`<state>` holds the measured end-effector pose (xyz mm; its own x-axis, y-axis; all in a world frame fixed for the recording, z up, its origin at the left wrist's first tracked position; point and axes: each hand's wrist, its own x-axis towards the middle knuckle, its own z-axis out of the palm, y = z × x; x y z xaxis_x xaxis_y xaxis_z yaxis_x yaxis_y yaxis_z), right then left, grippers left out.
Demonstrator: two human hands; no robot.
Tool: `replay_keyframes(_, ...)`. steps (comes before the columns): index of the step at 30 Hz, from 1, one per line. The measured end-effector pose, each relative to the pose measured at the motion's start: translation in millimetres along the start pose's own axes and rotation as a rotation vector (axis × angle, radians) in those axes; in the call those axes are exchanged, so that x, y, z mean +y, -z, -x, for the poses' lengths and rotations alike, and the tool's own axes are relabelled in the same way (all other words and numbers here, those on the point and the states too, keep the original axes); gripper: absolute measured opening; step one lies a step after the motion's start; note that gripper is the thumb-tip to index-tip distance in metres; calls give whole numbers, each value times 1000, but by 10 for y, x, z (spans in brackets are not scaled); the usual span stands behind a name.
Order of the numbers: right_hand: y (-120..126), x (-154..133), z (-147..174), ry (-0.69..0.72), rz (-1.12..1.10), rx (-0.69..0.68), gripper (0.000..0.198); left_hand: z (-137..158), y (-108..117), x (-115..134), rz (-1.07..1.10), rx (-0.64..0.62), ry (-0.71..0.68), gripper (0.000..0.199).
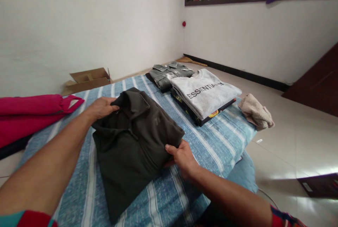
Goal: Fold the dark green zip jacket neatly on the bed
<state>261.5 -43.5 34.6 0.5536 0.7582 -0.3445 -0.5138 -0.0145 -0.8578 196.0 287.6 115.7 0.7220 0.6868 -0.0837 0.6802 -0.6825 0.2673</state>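
A dark grey-green jacket (132, 149) with a collar and a front zip lies partly folded in front of me. My left hand (102, 108) is closed on it at the collar's left side. At the lower right, my right hand (182, 155) pinches the jacket's edge, thumb on top and the other fingers partly hidden beneath. Under the jacket spreads a blue and white striped cloth (89, 199). Right of the jacket sits a folded light grey sweatshirt (208, 96) printed "ESSENTIALS", on top of dark folded clothing (194, 117).
Behind the sweatshirt lies a folded grey denim-like garment (169, 74). A beige cloth (256, 112) hangs at the right edge. Pink clothing (31, 114) lies left. An open cardboard box (89, 79) stands by the wall, and a dark box (320, 184) is on the tiled floor.
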Motion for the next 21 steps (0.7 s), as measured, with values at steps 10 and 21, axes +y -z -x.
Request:
replay_keyframes(10, 97, -43, -37, -173, 47, 5, 36, -192, -375, 53, -40, -44, -71, 20)
replay_keyframes(21, 127, 2, 0, -102, 158, -16, 39, -114, -423, -20, -13, -7, -68, 18)
